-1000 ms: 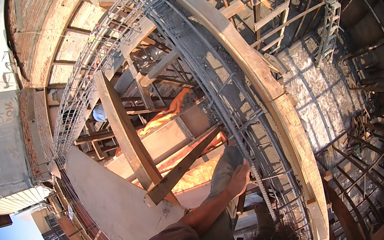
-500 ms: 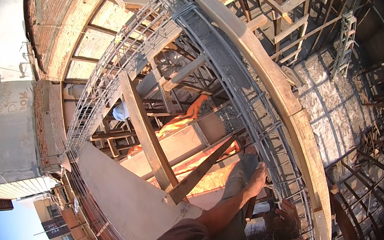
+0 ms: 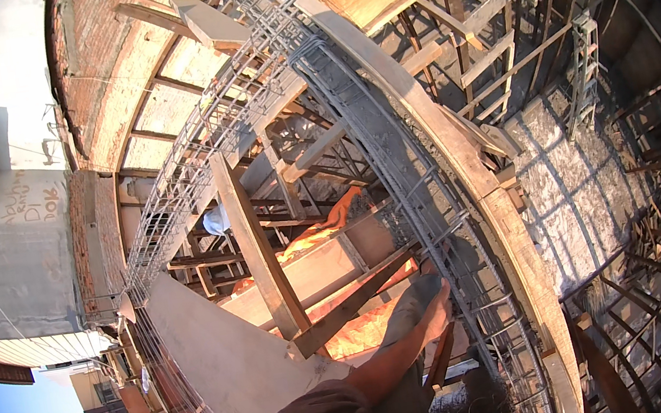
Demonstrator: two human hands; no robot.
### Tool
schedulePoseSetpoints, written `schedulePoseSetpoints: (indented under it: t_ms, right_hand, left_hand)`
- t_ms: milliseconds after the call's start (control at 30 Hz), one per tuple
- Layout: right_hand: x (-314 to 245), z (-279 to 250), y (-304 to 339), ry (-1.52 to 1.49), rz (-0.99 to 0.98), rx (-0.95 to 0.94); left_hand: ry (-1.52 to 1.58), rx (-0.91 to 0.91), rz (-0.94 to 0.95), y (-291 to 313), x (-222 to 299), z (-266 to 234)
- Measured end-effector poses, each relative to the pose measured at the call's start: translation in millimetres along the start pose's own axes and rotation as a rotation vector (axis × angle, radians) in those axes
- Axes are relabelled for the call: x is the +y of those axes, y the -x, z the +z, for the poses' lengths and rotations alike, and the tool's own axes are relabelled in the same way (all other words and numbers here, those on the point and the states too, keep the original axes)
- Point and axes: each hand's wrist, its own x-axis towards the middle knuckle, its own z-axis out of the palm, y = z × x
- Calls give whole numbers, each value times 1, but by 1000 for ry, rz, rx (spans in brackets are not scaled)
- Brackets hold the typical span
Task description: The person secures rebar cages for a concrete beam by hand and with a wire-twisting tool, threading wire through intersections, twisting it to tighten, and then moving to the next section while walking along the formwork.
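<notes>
site: a building shell seen from high up, brick wall at the left, timber props and a concrete floor far below on the right
formwork: a long curved plank is run beside the steel, with a slanted board and braces crossed under it
rebar cage: a long beam cage of bars and stirrups is laid along the plank edge, from the top of the view down to the lower middle
left hand: reached out on a bare forearm, fingers curled onto a bar of the cage, pretty much closed on it; what's under the palm can't be made out
right hand: can't be seen, so no telling what it's got
other person: an orange sleeve is seen lower down among the props
risk: honestly a big drop on both sides. Balance could be lost if weight is leaned on a loosely tied bar, and fingers could be nicked by wire ends
</notes>
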Motion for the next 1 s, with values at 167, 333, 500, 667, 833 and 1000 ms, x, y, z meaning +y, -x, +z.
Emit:
schedulePoseSetpoints:
  t_ms: [167,333,500,667,833,1000]
  right_hand:
    - [8,6,-2,-12,59,9]
    - [13,9,9,-17,107,-6]
    - [-48,22,-36,-81,39,7]
    - [-91,41,-86,-14,62,-23]
    - [-105,29,-66,-48,-15,61]
    - [-113,28,-10,-94,-295,231]
  left_hand:
    - [3,-67,1,10,8,8]
    - [112,-173,-7,12,16,19]
    - [208,-244,-47,14,26,22]
    - [181,-296,-53,9,0,8]
    - [204,-254,-51,10,12,24]
    - [68,-315,96,13,14,21]
